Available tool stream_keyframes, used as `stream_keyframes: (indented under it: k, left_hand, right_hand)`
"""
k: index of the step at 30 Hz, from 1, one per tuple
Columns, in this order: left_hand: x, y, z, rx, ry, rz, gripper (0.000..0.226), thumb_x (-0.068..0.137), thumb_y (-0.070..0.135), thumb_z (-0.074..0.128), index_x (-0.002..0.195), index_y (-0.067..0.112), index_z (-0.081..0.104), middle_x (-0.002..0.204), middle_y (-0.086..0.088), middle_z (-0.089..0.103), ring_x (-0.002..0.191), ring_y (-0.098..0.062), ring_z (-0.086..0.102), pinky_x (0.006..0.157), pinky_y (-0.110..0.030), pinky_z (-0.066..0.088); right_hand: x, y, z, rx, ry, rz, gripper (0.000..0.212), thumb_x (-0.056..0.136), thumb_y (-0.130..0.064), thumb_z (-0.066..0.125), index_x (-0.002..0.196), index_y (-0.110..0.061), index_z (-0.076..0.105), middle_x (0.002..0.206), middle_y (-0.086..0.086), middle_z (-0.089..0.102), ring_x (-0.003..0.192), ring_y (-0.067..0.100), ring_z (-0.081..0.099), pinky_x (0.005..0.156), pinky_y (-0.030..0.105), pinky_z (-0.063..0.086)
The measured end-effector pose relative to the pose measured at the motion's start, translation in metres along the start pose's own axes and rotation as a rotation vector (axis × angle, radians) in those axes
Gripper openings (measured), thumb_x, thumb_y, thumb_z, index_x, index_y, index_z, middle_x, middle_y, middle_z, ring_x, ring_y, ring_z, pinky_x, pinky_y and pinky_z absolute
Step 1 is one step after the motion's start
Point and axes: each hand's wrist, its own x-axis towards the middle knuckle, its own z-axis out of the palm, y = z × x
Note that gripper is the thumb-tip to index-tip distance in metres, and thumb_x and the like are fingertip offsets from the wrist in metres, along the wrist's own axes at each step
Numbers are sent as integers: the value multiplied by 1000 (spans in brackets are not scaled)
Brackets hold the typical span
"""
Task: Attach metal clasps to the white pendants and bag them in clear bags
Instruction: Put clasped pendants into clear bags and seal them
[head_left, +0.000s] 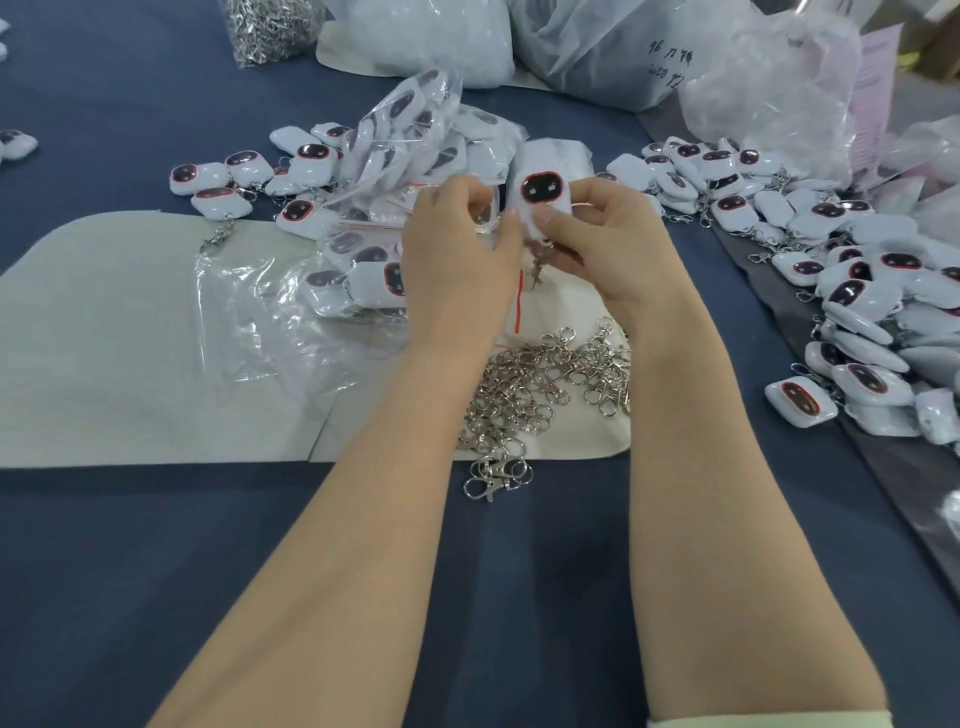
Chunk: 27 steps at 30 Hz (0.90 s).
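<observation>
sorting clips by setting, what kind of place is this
Likely a small assembly and packing workbench: heaps of identical white pendants, a loose pile of metal clasps, bulk sacks behind. The right hand holds one pendant; the left hand pinches a clear bag.

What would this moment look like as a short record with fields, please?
holding: left hand grips the clear bag; right hand pinches the white pendant
clasp: metal clasp hangs below the pendant
supply: loose clasps heaped on the pale mat
done: bagged pendants behind the left hand
waiting: unbagged pendants at right
surface: blue table
</observation>
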Motion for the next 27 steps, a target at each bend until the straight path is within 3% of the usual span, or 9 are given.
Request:
stream_keyframes:
  k: [4,7,10,14,17,20,22,24,27]
  left_hand:
    - [-8,-6,5,493,-158,25,45,78,52,63,107,18,58,125,-4,43,120,-27,36,99,-40,26]
    - [-10,-8,6,582,-167,16,38,82,45,61,106,16,63,128,-6,42,123,-29,32,101,-41,23]
    - [-4,-4,1,473,-99,-46,29,87,40,57,100,16,65,124,-5,48,120,-29,39,99,-42,26]
    - [2,-1,-8,159,-29,-144,19,89,31,53,91,14,61,104,-1,61,100,-23,56,95,-38,40]
    - [5,0,-12,-40,45,-200,12,89,24,53,86,12,56,79,4,56,81,-21,56,80,-33,46]
    - [4,2,-13,-80,93,-186,11,88,23,54,83,14,52,73,9,50,74,-14,49,60,-18,32]
    - [2,4,-12,-73,91,-110,10,88,21,55,82,14,51,81,5,54,77,-14,49,64,-19,33]
    - [0,4,-11,-51,87,-31,10,87,21,56,83,14,51,90,-2,57,82,-19,53,74,-26,40]
    - [0,4,-11,-2,105,32,10,86,23,58,83,14,54,91,-2,55,86,-24,56,82,-35,43]
  right_hand:
    - [5,-2,1,-102,224,-22,5,88,-12,66,91,-13,62,87,7,68,79,17,63,88,40,54]
    - [5,-6,4,-219,246,-43,12,86,-18,70,82,-23,60,77,-3,65,68,10,59,75,31,52]
    - [5,-9,9,-66,228,1,13,87,-11,69,93,-12,58,78,1,61,50,4,59,63,21,54]
    - [2,-9,26,111,154,111,38,85,-4,69,109,-7,39,100,19,57,45,9,63,61,25,59]
    - [-1,-9,34,8,78,143,24,86,-4,69,92,-4,45,84,17,55,41,9,59,52,24,55]
    - [-1,-5,38,-119,-26,152,25,86,-4,67,69,-9,50,66,13,55,48,15,52,60,30,53]
    - [-2,-3,40,-86,-61,137,19,88,-3,63,72,-9,58,57,3,61,46,9,56,56,26,54]
    - [-3,-2,44,-3,-133,111,27,90,4,56,69,-12,62,54,-2,63,45,6,56,48,17,46]
    - [-2,2,44,-92,-171,52,33,89,3,55,63,-17,64,60,0,61,54,10,54,52,20,45]
